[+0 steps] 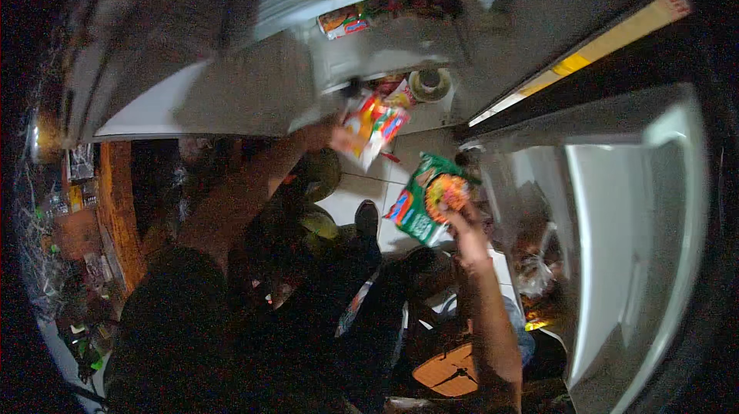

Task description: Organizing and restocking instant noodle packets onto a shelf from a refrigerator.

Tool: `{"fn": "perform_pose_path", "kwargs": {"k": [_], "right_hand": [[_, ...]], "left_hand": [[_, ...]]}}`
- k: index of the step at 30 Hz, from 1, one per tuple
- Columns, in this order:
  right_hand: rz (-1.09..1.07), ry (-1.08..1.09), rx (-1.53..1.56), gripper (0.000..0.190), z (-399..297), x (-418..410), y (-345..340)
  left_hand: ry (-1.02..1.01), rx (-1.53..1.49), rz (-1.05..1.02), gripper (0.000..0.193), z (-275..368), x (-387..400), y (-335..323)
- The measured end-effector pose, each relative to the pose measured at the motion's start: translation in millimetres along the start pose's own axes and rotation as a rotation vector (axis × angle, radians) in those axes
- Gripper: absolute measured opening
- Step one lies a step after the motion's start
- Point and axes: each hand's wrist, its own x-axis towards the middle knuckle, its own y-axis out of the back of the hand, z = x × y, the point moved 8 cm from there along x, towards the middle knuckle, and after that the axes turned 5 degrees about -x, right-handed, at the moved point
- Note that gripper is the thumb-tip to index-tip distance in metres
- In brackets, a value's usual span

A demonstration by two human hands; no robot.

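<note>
My left hand (321, 134) grips a white, red and yellow instant noodle packet (375, 124), blurred by motion. In my right hand (469, 235) is a green noodle packet (420, 206) with a bowl of noodles pictured on its front. The two packets are apart, with tiled floor (361, 188) visible below and between them. Just beyond the left packet, a roll of adhesive tape (429, 85) lies in a low white compartment beside more coloured packaging (388, 83), partly hidden.
Farther up, another packet (346, 24) sits in a dark recess of the pale furniture. A long yellowish strip (600, 41) runs along the upper right. At right stands a glossy white panel (612, 252), near a clear plastic bag (537, 275). An orange-brown woven object (447, 370) lies below.
</note>
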Motion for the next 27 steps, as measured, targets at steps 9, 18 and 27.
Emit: {"fn": "perform_pose_path", "kwargs": {"k": [9,18,27], "right_hand": [[-0.021,-0.101,0.15,0.046,-151.0,-119.4,-42.8],[0.055,0.365,0.093,0.043,-279.7,-244.6,-44.7],[0.332,0.781,0.388,0.049,-319.7,-352.0,-6.3]], "left_hand": [[0.559,-0.559,0.139,0.045,202.0,-164.7,-89.4],[0.081,-0.996,0.052,0.036,352.5,-136.3,-89.7],[-0.281,-0.775,0.081,0.05,493.4,-131.3,-118.5]]}}
